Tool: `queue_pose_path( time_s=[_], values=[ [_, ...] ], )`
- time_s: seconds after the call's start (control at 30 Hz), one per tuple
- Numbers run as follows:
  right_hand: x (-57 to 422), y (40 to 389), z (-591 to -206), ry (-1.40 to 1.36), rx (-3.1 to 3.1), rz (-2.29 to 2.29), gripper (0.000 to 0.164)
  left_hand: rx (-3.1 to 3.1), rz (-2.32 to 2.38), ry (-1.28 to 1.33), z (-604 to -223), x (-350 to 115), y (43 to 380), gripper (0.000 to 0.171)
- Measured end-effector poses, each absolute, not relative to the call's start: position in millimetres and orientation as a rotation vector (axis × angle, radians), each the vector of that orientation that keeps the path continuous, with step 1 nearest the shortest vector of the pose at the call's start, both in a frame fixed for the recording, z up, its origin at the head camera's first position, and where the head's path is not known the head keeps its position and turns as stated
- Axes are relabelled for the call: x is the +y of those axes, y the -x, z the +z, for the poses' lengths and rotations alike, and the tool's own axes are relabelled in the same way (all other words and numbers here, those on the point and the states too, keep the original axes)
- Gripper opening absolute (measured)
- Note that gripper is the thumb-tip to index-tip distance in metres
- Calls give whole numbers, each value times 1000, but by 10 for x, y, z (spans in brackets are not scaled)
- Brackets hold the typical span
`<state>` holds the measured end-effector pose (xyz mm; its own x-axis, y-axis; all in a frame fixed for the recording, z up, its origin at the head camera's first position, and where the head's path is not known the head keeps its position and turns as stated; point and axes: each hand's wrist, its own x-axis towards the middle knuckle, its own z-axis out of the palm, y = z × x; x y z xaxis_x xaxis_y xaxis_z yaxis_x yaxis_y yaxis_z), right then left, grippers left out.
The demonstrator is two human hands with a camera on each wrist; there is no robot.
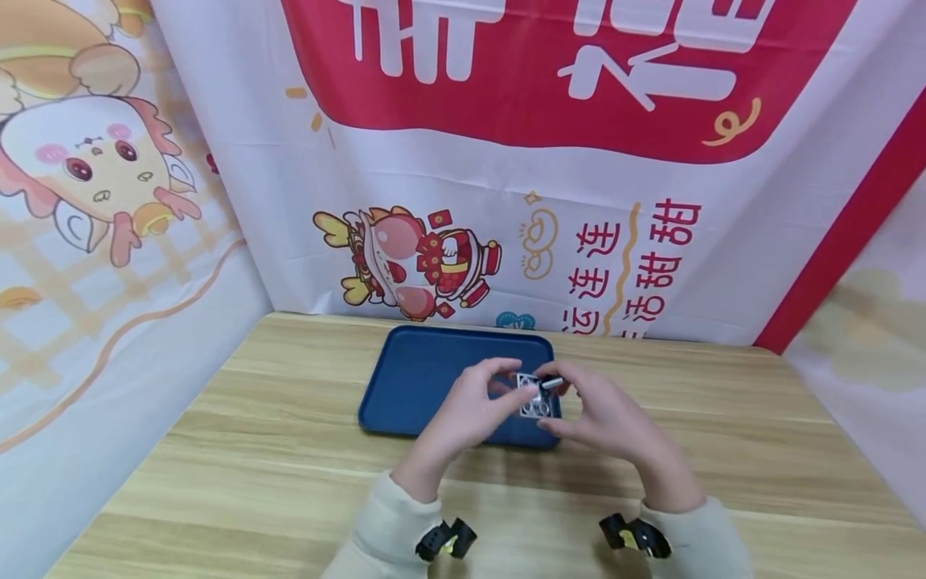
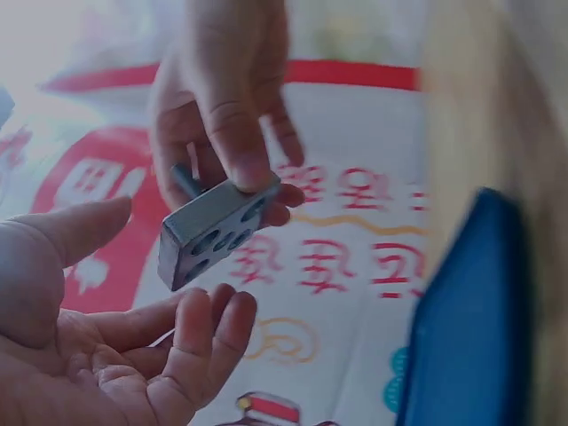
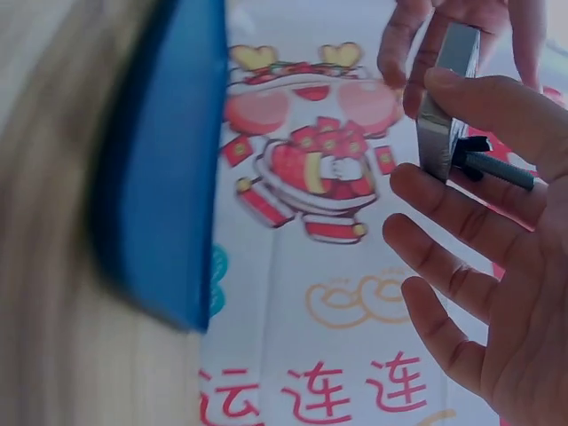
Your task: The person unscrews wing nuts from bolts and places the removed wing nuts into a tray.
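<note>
A small square metal block (image 1: 530, 408) with several round holes in its face is held up over the right part of a blue tray (image 1: 427, 378). A short metal rod (image 3: 501, 169) sticks out from one side of it, with a dark piece at its base. My right hand (image 1: 600, 410) pinches the block by its edge between thumb and fingertips. Close by on the other side, my left hand (image 1: 470, 406) has its thumb and fingers spread around the block. In the left wrist view a gap shows between the left fingers (image 2: 213, 342) and the block (image 2: 197, 224).
The tray lies on a wood-grain table (image 1: 289, 450), near its back edge. Behind the table hangs a white and red printed cloth (image 1: 448, 177), with another printed cloth (image 1: 108, 322) at the left. Each sleeve carries a black wrist device (image 1: 444, 540).
</note>
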<state>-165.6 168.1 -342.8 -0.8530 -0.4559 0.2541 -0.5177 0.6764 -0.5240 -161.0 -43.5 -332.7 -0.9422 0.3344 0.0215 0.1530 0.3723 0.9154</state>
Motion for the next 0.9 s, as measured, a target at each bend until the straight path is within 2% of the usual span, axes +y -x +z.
queue_pose_path(
  time_s=[0.43,0.9],
  values=[
    [1398,1667,-3148,-820,-2462,1250,58,2253,2076,-313,-2943,-613,1485,33],
    [1283,1549,-3073,-755,-2352,1348,59,2102,2110,-367,-2859,-632,1413,38]
  ],
)
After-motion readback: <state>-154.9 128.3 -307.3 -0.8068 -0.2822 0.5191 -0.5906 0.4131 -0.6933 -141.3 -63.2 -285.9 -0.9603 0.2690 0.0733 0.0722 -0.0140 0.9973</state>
